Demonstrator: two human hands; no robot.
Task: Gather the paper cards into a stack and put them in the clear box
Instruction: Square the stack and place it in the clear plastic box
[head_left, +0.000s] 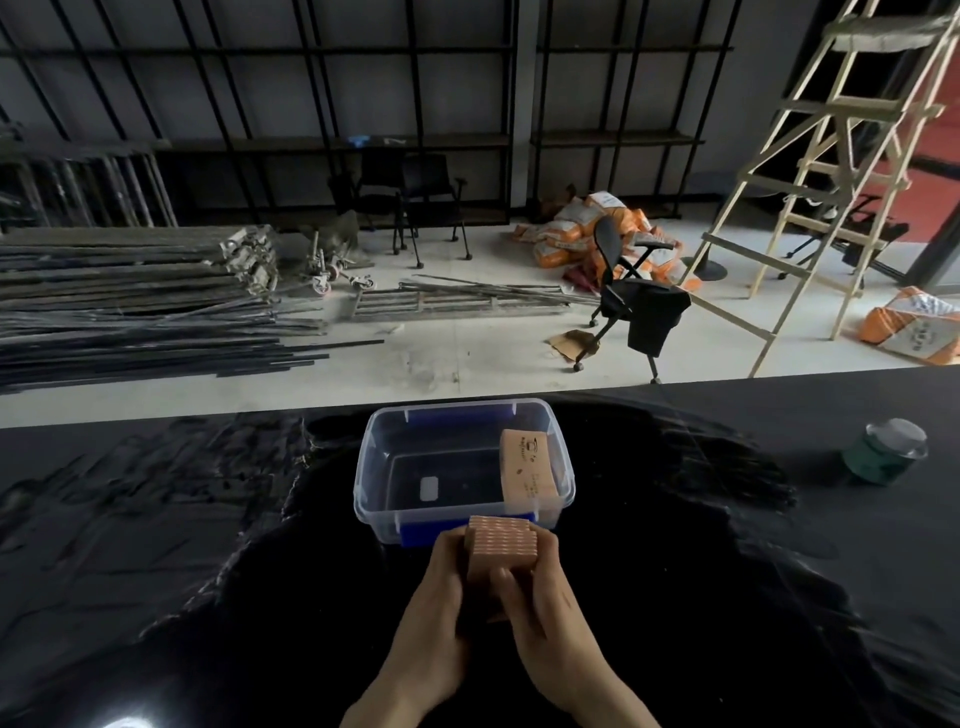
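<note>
A thick stack of pink-orange paper cards (502, 543) is held upright between both hands, just in front of the near wall of the clear box (374, 467). My left hand (436, 613) grips the stack's left side and my right hand (545, 608) grips its right side and front. The clear plastic box has blue latches and stands open on the black table. Inside it, against the right wall, leans another orange card pack (527, 465) with dark print. A small white label shows on the box floor.
A glass jar with a green band (885, 452) stands on the table at the far right. The table is covered in black glossy sheeting (208, 571). Beyond its far edge lie metal bars, chairs, sacks and a wooden ladder on the floor.
</note>
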